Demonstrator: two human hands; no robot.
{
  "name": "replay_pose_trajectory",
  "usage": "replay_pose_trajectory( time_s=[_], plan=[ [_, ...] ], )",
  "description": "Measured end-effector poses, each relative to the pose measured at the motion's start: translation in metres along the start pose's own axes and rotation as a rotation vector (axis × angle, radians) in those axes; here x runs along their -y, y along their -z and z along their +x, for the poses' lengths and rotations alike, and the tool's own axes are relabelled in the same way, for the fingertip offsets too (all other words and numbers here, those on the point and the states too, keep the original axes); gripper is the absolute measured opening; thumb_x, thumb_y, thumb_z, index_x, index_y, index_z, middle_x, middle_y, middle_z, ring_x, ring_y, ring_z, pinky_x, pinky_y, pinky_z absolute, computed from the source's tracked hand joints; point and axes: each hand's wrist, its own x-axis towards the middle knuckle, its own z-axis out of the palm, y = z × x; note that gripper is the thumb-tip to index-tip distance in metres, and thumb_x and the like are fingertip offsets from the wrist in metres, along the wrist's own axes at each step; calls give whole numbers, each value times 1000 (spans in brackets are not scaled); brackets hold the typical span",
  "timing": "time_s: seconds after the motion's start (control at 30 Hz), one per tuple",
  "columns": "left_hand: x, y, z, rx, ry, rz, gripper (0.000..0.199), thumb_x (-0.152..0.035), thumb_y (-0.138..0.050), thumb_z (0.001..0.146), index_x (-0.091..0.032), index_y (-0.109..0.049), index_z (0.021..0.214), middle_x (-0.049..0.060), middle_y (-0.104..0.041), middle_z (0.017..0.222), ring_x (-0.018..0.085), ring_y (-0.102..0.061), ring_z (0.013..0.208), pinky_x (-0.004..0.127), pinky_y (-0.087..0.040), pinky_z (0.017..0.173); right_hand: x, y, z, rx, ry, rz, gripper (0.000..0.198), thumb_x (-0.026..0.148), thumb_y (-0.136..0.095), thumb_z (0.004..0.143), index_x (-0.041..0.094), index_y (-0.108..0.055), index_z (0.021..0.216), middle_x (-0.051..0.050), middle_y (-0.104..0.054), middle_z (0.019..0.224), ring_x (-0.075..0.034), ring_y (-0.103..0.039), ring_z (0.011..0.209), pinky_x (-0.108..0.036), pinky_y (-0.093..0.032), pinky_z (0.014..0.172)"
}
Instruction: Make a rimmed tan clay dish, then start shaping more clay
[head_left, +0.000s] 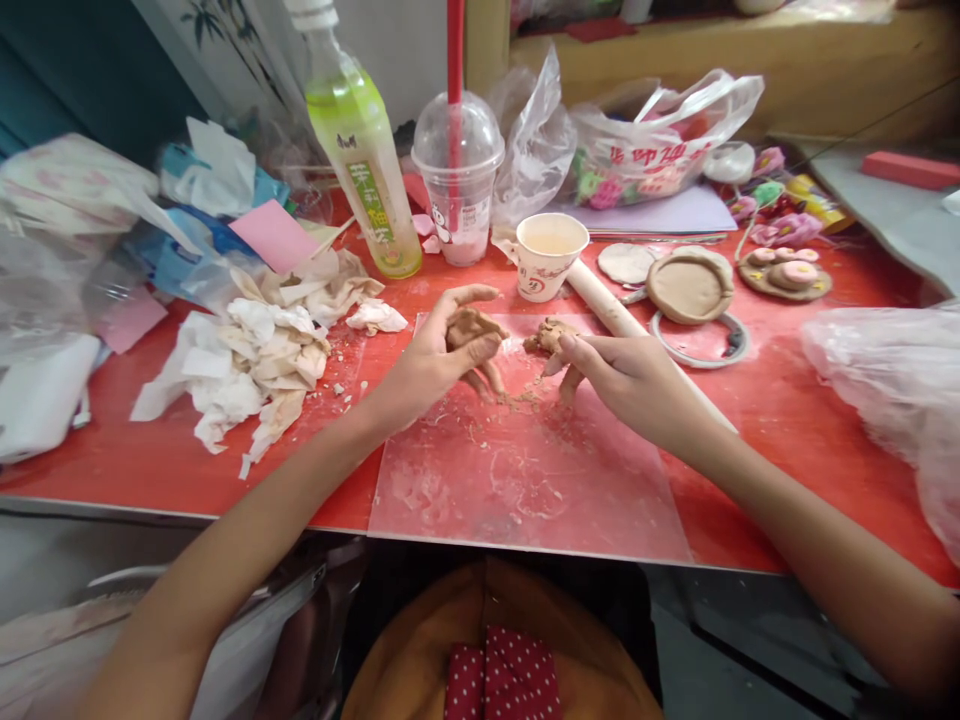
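Note:
My left hand [442, 345] is curled around a brown lump of clay [474, 328], thumb across its front. A smaller, rough piece of clay [551, 336] is pinched in the fingers of my right hand [611, 375]. The two pieces are apart, with a narrow gap between them. Both hands hover over a clear plastic sheet [525, 490] scattered with clay crumbs. Behind the right hand lies a white rolling pin [607, 300], partly covered by that hand.
A paper cup [553, 250] of cloudy liquid stands just behind my hands. Crumpled tissues [259, 365] and a green drink bottle [367, 170] are to the left. A round clay dish [690, 285], a ring [739, 340] and plastic bags [892, 375] are to the right.

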Motion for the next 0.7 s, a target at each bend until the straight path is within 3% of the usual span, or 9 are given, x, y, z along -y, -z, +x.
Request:
replay_pose_trajectory(
  time_s=[0.07, 0.13, 0.23, 0.3, 0.43, 0.53, 0.7],
  plan=[
    [-3, -1, 0, -70, 46, -14, 26, -30, -55, 86, -20, -44, 106, -1, -61, 82, 5, -53, 41, 17, -42, 37, 0, 0, 0, -4, -12, 25, 47, 49, -34, 94, 23, -66, 69, -2, -67, 62, -19, -68, 81, -33, -45, 91],
    [-6, 0, 2, -121, 54, -32, 20, -23, -56, 83, -17, -47, 99, -1, -61, 80, 3, -50, 42, 16, -40, 37, 0, 0, 0, -1, -16, 31, 47, 49, -35, 94, 23, -65, 69, -2, -67, 62, -19, -68, 80, -34, -45, 93],
    [-8, 3, 3, -124, 70, -129, 40, -1, -55, 64, -17, -50, 100, 0, -62, 92, 8, -63, 64, 19, -53, 55, 1, 0, 0, 3, -8, 7, 48, 49, -35, 93, 23, -64, 65, -2, -67, 62, -18, -68, 74, -35, -44, 95],
    [-8, 5, 3, -155, 85, -158, 48, 3, -46, 54, -18, -52, 97, 0, -64, 91, 10, -64, 66, 23, -55, 57, 1, 0, 0, 2, -12, 10, 48, 49, -36, 93, 23, -64, 65, -2, -67, 63, -19, -68, 77, -35, -43, 96],
    [-5, 7, 1, -214, 34, -135, 27, -2, -40, 50, -15, -52, 70, -2, -60, 62, 7, -48, 37, 16, -36, 31, -1, -1, 0, -6, -8, 55, 45, 49, -36, 93, 24, -65, 70, -2, -67, 63, -20, -67, 93, -33, -44, 95],
    [-7, 6, -1, -224, 19, -187, 11, -6, -43, 56, -15, -50, 55, -2, -52, 48, 6, -41, 31, 14, -26, 28, -2, -2, 0, -2, -17, 74, 44, 49, -36, 93, 23, -66, 73, -2, -67, 63, -20, -68, 92, -33, -46, 90],
    [-16, 0, -2, -246, 59, -220, 14, -9, -46, 59, -15, -47, 46, -4, -40, 36, 4, -29, 27, 13, -19, 28, -1, -1, 0, 7, -34, 56, 44, 48, -37, 93, 23, -65, 71, -3, -69, 69, -20, -68, 91, -34, -45, 93]
  ],
)
